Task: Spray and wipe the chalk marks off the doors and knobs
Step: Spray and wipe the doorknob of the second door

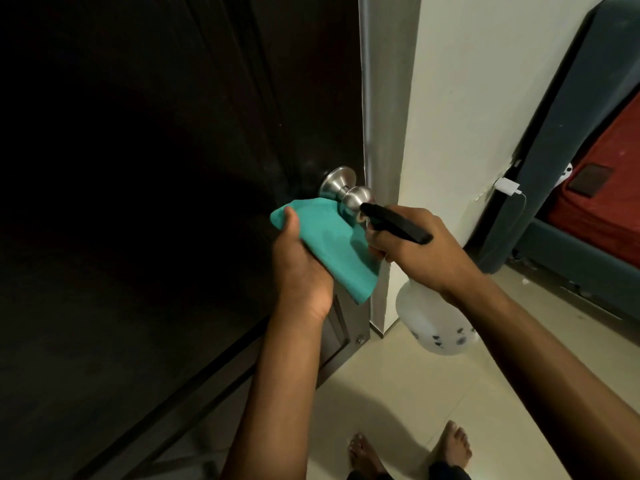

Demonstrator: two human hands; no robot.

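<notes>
Door point(156, 168): a dark wooden panel door is seen filling the left of the head view; chalk marks cannot be made out on it.
Doorknob point(353, 199): a brushed-metal round knob is mounted near the door's right edge, with its round plate set against the wood.
Cloth point(329, 237): a teal cleaning cloth is held up just below and against the knob, with its lower corner left hanging.
Left hand point(301, 268): the cloth is gripped from the left, with the thumb pressed on its upper edge.
Spray bottle point(433, 320): a white translucent bottle with a black trigger head is held with its nozzle pointed at the knob, almost touching it.
Right hand point(412, 244): the neck of the bottle is grasped, the fingers being curled beneath the trigger head.
Door frame point(381, 150): a grey metal jamb is seen beside the door's edge.
Wall point(478, 98): a pale wall is seen, with a white charger point(507, 186) plugged in.
Floor point(398, 393): light tiles are shown, on which bare feet point(453, 441) are planted.
Bed point(602, 188): a red-covered mattress is seen at far right.
</notes>
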